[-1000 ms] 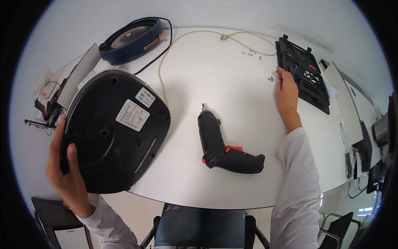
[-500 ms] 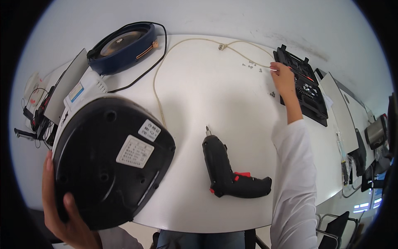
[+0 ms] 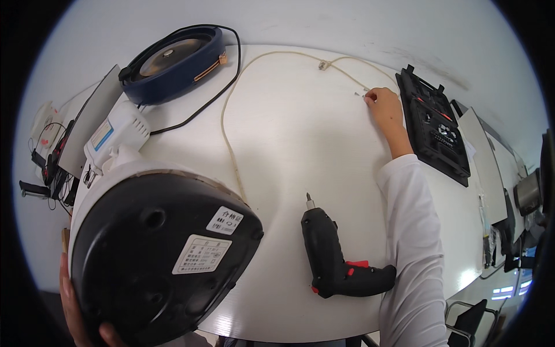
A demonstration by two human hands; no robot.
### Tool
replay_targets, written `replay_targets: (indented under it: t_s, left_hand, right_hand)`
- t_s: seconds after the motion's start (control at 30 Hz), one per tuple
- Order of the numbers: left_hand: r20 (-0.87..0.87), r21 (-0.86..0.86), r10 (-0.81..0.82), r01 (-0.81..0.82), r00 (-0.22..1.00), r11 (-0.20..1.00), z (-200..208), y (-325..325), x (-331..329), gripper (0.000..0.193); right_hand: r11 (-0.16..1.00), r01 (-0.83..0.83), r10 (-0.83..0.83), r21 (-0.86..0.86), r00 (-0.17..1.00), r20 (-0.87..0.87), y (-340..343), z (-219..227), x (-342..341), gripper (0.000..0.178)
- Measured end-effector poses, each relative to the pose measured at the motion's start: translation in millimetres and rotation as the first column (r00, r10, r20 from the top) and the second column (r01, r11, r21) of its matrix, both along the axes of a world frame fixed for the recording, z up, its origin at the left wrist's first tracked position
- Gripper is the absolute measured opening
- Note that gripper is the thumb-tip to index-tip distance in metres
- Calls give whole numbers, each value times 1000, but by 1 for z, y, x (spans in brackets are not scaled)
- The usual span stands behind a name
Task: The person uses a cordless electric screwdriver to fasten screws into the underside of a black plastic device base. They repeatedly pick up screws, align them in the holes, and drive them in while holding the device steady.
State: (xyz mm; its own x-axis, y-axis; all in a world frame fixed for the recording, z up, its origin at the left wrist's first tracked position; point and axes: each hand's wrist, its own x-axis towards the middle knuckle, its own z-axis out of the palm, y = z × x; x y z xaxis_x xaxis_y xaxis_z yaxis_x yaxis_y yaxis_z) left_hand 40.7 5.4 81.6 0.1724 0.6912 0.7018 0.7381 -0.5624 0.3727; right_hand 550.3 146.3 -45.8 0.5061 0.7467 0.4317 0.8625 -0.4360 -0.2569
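Over the smooth white table (image 3: pixel 277 127), the left hand (image 3: pixel 71 309) grips a big black rounded base (image 3: pixel 136 231); the right hand (image 3: pixel 384 109) reaches small grey screws (image 3: pixel 356 93), holding any, I can't tell.

Wide lane here over the white tabletop (image 3: pixel 283 133), running from the tip of the power screwdriver (image 3: pixel 325 246) up to the beige cord (image 3: pixel 223 115), a low loop along the far side. Left, the tilted black-based appliance (image 3: pixel 139 231) walls off passage! Right, the open tool case (image 3: pixel 425 130) crowds the right hand (image 3: pixel 384 107), and the right sleeve (image 3: pixel 411 214) bars the near side.
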Motion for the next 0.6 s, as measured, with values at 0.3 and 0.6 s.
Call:
replay_targets:
  t_s: [0.3, 0.6]
  left_hand:
    - [-240, 68, 40, -24, 970, 997, 7, 1, -2, 40]
    - [-23, 122, -14, 17, 1000, 992, 4, 6, 3, 39]
  right_hand:
    - [998, -33, 23, 58, 986, 168, -31, -11, 23, 13]
    - [958, -187, 165, 218, 979, 116, -46, -27, -9, 19]
